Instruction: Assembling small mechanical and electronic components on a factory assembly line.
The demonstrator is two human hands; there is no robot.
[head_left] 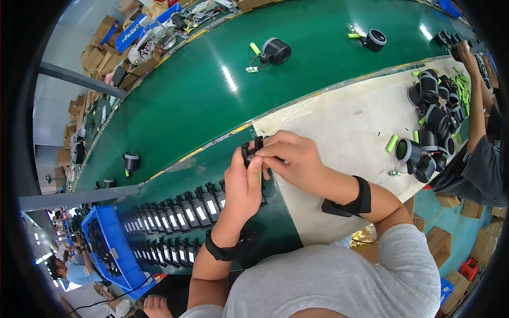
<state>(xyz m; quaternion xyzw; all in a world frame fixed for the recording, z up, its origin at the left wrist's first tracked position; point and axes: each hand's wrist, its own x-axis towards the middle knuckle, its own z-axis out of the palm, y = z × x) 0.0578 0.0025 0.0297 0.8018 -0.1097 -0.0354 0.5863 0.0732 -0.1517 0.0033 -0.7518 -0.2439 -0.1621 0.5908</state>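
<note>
**Both hands closed on one small black part**

Both hands meet at the bench edge, right where the green mat (275, 222) gives way to the white board (350, 127). The left hand (241, 185) comes up from below, fingers curled around a small black part (253, 148), thumb pressed against its side. The right hand (291, 159) reaches in from the right and closes over the same part from above, fingertips pinching its top. So the part sits between the two hands, above the left palm and at the right hand's fingertips, with neither hand clearly nearer. Its long axis I cannot tell; the fingers cover too much of it.

Just below and left of the hands, rows of flat black pieces (180, 217) lie on the mat, a blue bin (114, 249) beyond them. Off to the right, well apart, a heap of black round units (432, 127) rests on the board. On the belt (212, 79) above, single units (273, 51) ride by
</note>
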